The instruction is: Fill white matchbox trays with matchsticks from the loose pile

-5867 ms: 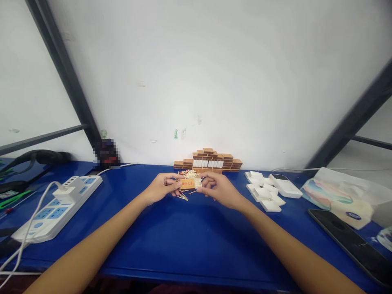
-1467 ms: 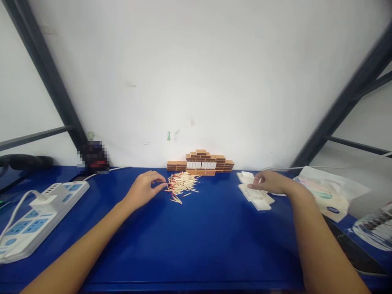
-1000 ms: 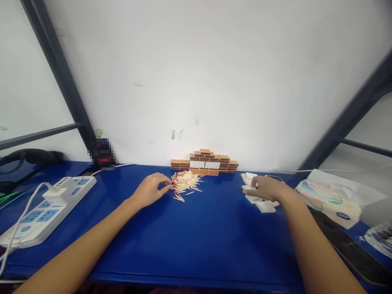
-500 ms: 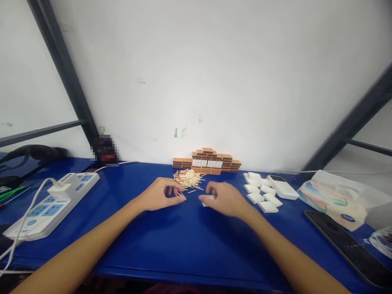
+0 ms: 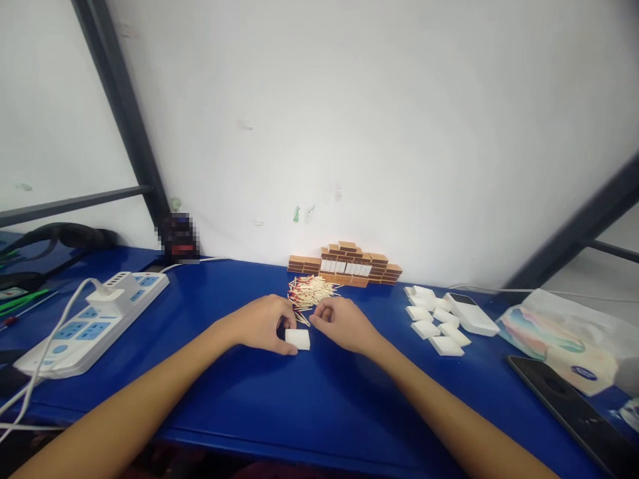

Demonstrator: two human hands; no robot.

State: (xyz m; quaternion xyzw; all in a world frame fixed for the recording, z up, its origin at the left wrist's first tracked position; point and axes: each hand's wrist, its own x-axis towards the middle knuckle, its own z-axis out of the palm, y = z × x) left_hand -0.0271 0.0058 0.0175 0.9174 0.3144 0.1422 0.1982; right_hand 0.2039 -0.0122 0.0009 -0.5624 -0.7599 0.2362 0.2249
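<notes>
My left hand (image 5: pixel 267 324) is closed around the left end of a small white matchbox tray (image 5: pixel 298 339), thumb at the near side and fingers at the far side. The tray rests on or just above the blue tabletop. Close by on the right, my right hand (image 5: pixel 345 324) has its thumb and fingertips pinched together by the near edge of a heap of loose matches (image 5: pixel 312 290). What that pinch holds, if anything, is too small to make out. Behind the heap stand stacked brown matchboxes (image 5: pixel 344 279), with a row of white pieces set among them.
Several white trays (image 5: pixel 424 329) lie to the right, beside a white device with a dark screen (image 5: pixel 473 314). Further right are a tissue pack (image 5: pixel 564 346) and a phone (image 5: pixel 564 406). A power strip (image 5: pixel 90 332) with a cable lies left. The wall (image 5: pixel 379 133) rises behind.
The white tray has passed from my right hand to my left, which earlier held a few matches. My right hand has shifted toward the heap. The view has swung slightly.
</notes>
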